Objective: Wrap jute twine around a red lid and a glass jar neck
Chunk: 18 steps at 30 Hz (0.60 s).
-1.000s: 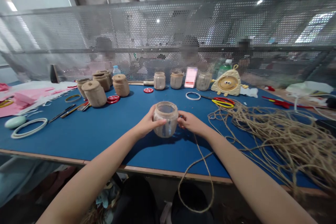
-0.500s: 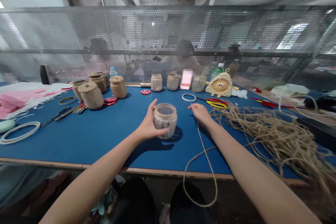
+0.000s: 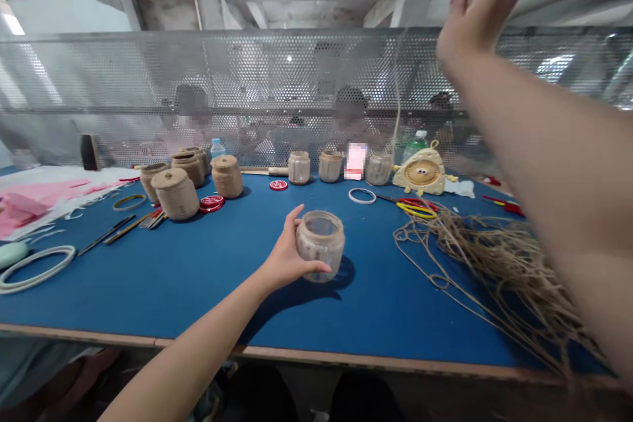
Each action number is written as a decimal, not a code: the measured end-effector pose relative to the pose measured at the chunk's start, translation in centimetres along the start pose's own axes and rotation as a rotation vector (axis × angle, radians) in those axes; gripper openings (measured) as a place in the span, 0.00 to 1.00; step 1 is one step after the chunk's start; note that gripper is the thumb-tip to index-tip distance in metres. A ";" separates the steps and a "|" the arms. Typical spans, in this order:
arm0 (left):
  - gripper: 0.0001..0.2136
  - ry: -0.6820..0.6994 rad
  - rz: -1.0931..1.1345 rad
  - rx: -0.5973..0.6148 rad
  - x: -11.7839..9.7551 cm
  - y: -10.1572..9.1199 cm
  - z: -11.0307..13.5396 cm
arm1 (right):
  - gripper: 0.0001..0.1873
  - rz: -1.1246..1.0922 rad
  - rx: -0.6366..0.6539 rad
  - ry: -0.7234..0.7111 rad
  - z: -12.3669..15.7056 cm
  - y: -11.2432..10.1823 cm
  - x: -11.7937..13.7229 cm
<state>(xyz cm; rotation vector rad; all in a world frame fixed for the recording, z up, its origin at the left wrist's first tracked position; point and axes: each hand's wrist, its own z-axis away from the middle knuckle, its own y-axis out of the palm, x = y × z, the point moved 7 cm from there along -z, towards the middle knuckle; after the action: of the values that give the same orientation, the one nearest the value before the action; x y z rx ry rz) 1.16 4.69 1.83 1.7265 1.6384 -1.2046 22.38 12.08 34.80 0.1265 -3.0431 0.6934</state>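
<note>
My left hand is wrapped round the side of a clear glass jar, thumb across its front. The jar stands upright on the blue tabletop, open at the top, with a tan band round its neck. High at the upper right is my right hand, slightly blurred, its fingers closed on jute twine. A strand of that twine runs down from the hand behind the jars at the back. The large loose heap of twine lies on the right side of the table, partly behind my right forearm.
Twine-wrapped jars stand at the left, beside red lids. Along the back are several glass jars, a phone and a yellow fan. Yellow-and-red scissors and a white ring lie before them; brushes lie left.
My right hand has risen from the tabletop to the upper right, drawing the twine up; the loop over the table edge is gone. My left hand stays on the jar. The view has tilted up slightly.
</note>
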 end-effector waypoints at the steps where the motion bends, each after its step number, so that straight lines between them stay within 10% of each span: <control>1: 0.52 0.004 0.002 0.000 0.0 0.0 0.0 | 0.32 0.012 -0.020 0.003 0.1 0.0 -0.4; 4: 0.52 0.012 0.001 0.000 0.0 0.2 -0.1 | 0.37 0.024 0.216 -0.062 3.1 3.3 -1.3; 8: 0.50 0.030 0.023 0.016 -0.1 0.4 -0.1 | 0.13 -0.108 0.757 -0.162 11.0 8.9 -2.9; 11: 0.45 0.023 0.077 0.047 -0.1 0.6 -0.1 | 0.15 -0.478 1.037 -0.152 15.5 10.1 -3.7; 18: 0.20 -0.199 0.462 -0.071 1.2 0.3 -0.5 | 0.35 -0.642 0.843 -0.071 14.7 10.7 -5.9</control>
<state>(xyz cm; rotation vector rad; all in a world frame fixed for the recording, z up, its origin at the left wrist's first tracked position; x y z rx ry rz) 1.45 5.71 1.03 1.7483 1.0741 -1.0387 27.42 15.78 16.66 1.0638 -2.2827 1.7891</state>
